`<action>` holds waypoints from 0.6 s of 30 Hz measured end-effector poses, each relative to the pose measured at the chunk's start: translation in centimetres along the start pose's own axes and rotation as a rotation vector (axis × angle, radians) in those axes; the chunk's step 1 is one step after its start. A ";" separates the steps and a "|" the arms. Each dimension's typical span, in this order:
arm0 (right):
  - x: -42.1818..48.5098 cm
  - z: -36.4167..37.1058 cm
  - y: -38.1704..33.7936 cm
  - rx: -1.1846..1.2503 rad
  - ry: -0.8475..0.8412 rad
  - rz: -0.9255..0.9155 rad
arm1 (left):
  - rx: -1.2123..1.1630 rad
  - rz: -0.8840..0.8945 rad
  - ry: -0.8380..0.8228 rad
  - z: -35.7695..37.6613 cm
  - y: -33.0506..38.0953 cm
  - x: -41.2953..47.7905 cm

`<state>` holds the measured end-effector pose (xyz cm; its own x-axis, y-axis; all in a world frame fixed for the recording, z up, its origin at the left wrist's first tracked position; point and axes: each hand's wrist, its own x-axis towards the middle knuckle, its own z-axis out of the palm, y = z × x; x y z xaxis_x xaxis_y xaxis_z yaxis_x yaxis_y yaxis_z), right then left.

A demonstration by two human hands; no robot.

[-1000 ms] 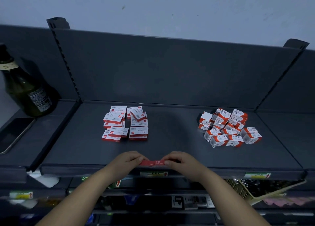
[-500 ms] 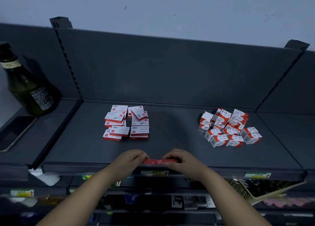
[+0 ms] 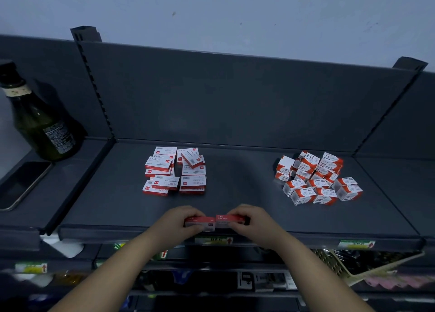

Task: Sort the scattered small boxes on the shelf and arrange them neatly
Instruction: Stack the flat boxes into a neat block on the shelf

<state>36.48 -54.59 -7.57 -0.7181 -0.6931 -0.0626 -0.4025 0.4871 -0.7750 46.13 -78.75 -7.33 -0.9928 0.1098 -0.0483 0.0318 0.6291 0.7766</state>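
My left hand (image 3: 174, 223) pinches the left box (image 3: 200, 221), right hand (image 3: 257, 225) the right box (image 3: 229, 219); curled fingers (image 3: 237, 211) cover their outer ends; print unreadable.

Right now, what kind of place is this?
Likely a shop, perhaps stationery: a metal display shelf with a slotted upright, price tags on shelf edges, and piles of identical small boxes as stock. The left hand and right hand grip two red boxes.

2 flat red/white boxes (image 3: 211, 222) are held end to end at near edge of shelf (image 3: 247, 182), centre. Flat-box stacks (image 3: 175, 171) are set left of centre, loosely squared; cube-box heap (image 3: 317, 180), jumbled, at right.
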 end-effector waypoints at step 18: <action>-0.1 -0.3 -0.2 0.003 -0.017 0.028 | 0.010 -0.015 0.014 0.0 -0.3 0.4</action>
<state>36.47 -54.46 -7.22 -0.7191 -0.6883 -0.0953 -0.3806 0.5049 -0.7748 45.70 -78.88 -7.62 -0.9946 0.0899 -0.0511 0.0181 0.6383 0.7696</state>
